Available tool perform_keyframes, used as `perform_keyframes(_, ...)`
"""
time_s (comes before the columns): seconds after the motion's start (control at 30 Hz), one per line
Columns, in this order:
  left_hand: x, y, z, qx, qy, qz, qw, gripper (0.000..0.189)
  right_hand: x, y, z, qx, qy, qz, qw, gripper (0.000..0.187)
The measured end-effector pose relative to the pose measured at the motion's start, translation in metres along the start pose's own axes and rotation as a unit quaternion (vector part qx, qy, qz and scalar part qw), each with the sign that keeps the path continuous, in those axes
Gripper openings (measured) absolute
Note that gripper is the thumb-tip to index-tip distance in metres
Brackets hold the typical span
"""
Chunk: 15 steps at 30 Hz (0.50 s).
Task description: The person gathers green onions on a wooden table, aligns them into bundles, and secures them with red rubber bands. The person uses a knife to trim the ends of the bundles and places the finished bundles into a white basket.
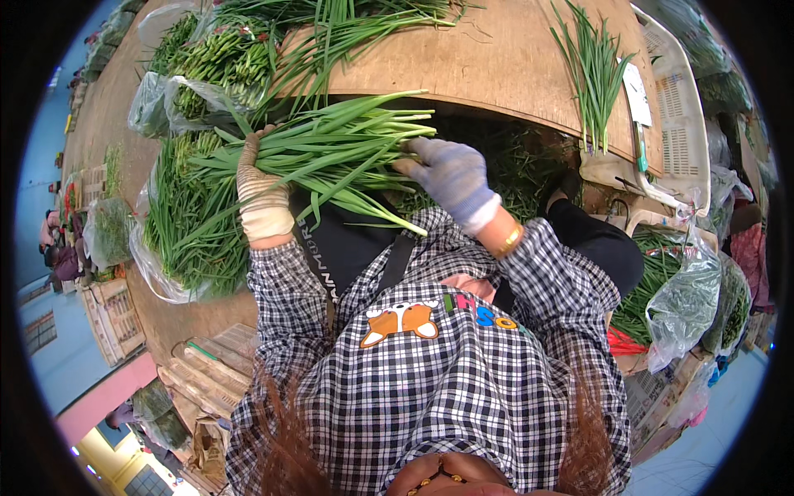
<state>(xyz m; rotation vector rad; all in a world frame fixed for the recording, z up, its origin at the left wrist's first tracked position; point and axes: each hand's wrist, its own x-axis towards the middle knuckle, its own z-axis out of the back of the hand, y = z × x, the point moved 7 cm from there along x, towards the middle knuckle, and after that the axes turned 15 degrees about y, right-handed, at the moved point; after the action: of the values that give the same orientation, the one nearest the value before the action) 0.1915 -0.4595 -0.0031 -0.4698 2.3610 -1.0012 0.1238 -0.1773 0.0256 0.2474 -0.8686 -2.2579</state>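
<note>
My left hand (259, 186), in a cream knit glove, grips a loose bunch of long green stalks (347, 142) with flat leaves. The bunch lies sideways above my lap, its pale cut ends pointing right. At those ends is my right hand (450, 173), in a grey-purple glove with a white cuff. Its fingertips meet the stalk ends; whether they pinch one is unclear. More stalks (366, 37) lie across the wooden table (496, 68) beyond the bunch. A smaller group of stalks (592, 80) rests near the table's right end, beside a broad-bladed knife (636, 93) with a green-and-white handle.
Plastic-wrapped bundles of greens (223, 68) and a bagged heap of greens (198, 223) stand at left. White plastic crates (679, 111) flank the table at right, with bagged greens (651, 291) below. Leaf scraps (521, 167) cover the floor under the table. People (65, 248) are far left.
</note>
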Motion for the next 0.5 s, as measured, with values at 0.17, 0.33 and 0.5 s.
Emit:
perform_keyframes(0.17, -0.006, -0.005, -0.005, 0.032, 0.027, -0.023, 0.999, 0.041, 0.025, -0.029, -0.032, -0.053, 0.085, -0.089, 0.991, 0.02)
perform_keyframes(0.33, -0.019, -0.01, 0.014, -0.039, -0.055, -0.015, 0.998, 0.039, -0.01, -0.11, 0.005, -0.189, 0.122, -0.2, 0.953, 0.014)
perform_keyframes(0.5, -0.022, -0.011, 0.014, -0.014, -0.077, -0.012, 0.997, 0.039, -0.02, -0.094, 0.037, -0.081, 0.041, -0.144, 0.985, 0.02)
